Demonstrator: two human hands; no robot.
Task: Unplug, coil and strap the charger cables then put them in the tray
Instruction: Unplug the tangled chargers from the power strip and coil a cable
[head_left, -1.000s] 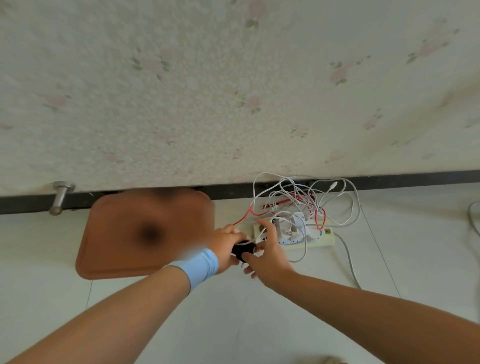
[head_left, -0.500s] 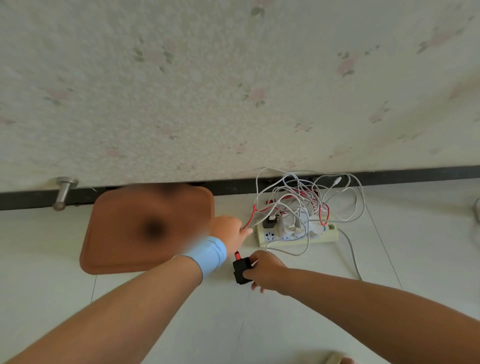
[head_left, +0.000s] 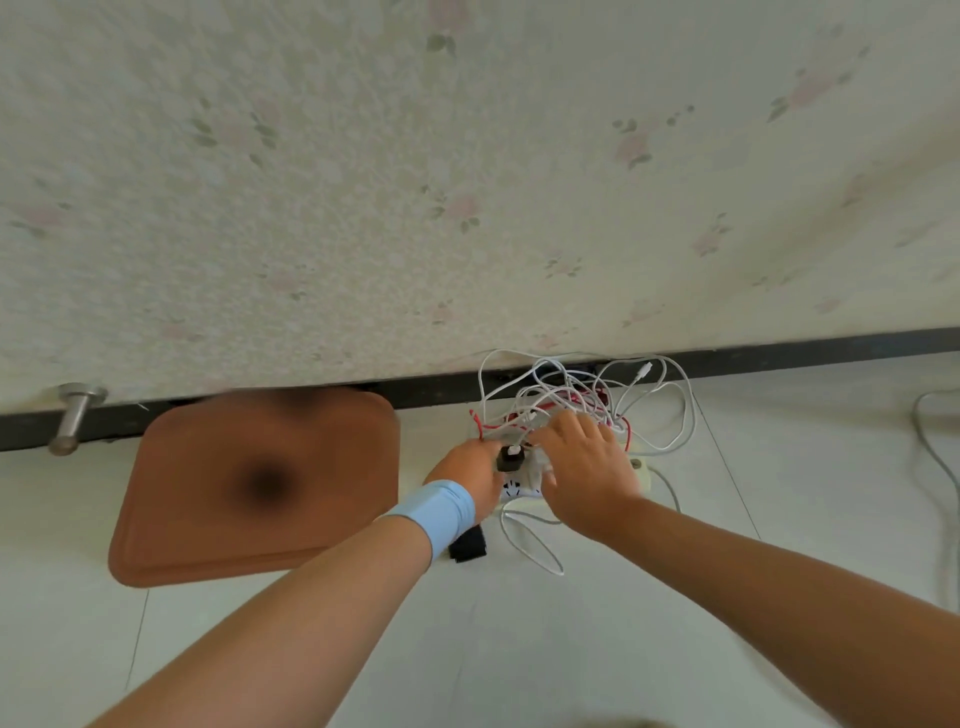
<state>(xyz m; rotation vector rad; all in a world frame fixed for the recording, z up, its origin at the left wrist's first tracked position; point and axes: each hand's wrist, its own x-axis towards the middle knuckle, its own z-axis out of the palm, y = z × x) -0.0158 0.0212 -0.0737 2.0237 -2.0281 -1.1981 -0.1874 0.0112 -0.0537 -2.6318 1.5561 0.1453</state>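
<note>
Pale floor tiles carry the power strip (head_left: 640, 470) under tangled cables (head_left: 566, 397), with the tray (head_left: 182, 519) just left. The left hand (head_left: 467, 470) pinches a black plug (head_left: 509, 458), likely to pull it. The right hand (head_left: 587, 467) covers the strip, its grip unclear.

No text, label, brand or number legible anywhere.
- Power strip (head_left: 642, 472), under right hand (head_left: 587, 467): socket face shows, print too small to tell.
- Black plug (head_left: 508, 459), at fingertips of left hand (head_left: 470, 470): no readable marking.
- Tray (head_left: 171, 545), left of left hand: centre blurred, nothing readable.
- Black strap (head_left: 467, 544), just below left wrist: plain as far as can be told.
</note>
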